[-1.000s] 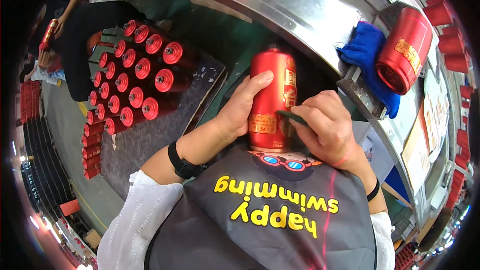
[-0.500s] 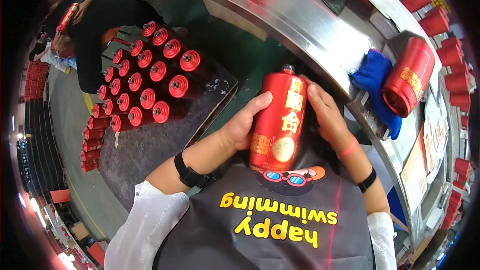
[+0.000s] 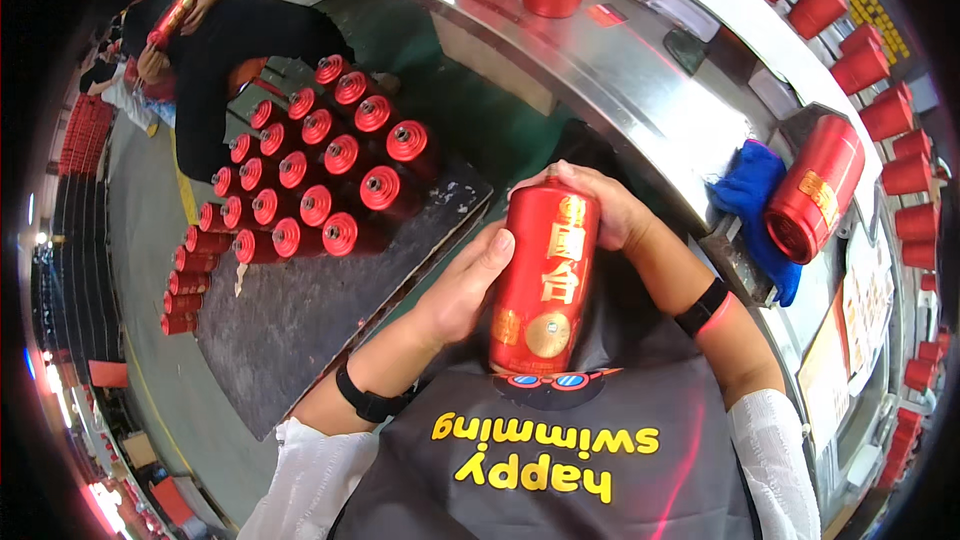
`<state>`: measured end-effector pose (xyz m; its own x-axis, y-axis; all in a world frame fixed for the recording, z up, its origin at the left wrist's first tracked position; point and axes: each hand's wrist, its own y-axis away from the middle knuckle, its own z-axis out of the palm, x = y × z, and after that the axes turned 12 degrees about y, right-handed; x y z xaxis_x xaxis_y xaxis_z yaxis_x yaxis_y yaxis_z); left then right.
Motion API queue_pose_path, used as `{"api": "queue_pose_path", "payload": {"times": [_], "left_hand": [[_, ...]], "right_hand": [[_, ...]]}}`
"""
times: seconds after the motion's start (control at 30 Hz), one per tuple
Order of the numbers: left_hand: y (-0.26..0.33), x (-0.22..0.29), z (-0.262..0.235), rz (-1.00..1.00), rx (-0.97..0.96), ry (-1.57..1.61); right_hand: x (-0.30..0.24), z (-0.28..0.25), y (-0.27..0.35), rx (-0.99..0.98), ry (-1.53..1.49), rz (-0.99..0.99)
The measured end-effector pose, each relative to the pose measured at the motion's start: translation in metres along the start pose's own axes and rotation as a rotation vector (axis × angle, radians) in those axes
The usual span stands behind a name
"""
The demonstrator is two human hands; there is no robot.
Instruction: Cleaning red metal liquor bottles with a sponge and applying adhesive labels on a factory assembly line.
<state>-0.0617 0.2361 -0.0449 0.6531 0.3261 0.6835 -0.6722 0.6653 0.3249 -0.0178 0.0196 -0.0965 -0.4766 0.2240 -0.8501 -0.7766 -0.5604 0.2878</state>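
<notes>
Now the red cylindrical bottle (image 3: 545, 280) stands more upright against the person's chest than a second ago, its gold-printed side turned up toward the camera where a plainer side showed before. The dark, thin tool that the right hand (image 3: 600, 205) held against the bottle a second ago is gone from view; that hand now cups the bottle's top, fingers curled over the shoulder. The left hand (image 3: 465, 285) presses flat along the bottle's left side, thumb and fingers wrapped partway round it, so both hands hold the bottle between them, just above the dark apron (image 3: 545, 460).

To the left, a dark flat pallet (image 3: 290, 325) carries rows of matching red bottles (image 3: 320, 175) lying with their round caps toward the camera; whether they are full cannot be told. On the curved steel bench (image 3: 620, 80) another red bottle (image 3: 815, 190) lies on its side in a holder beside a blue cloth (image 3: 750, 190). Red caps (image 3: 900, 140) line the bench's far edge. At upper left another person (image 3: 215, 30) holds a red bottle too.
</notes>
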Motion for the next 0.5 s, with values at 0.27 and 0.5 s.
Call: {"api": "queue_pose_path", "payload": {"times": [0.27,0.5], "left_hand": [[0.035,-0.003,0.022,0.101,-0.042,-0.343],[0.035,-0.006,0.026,-0.026,-0.039,-0.068]], "right_hand": [[0.021,-0.013,0.001,0.144,-0.154,0.013],[0.024,-0.011,0.011,0.109,-0.203,0.021]]}}
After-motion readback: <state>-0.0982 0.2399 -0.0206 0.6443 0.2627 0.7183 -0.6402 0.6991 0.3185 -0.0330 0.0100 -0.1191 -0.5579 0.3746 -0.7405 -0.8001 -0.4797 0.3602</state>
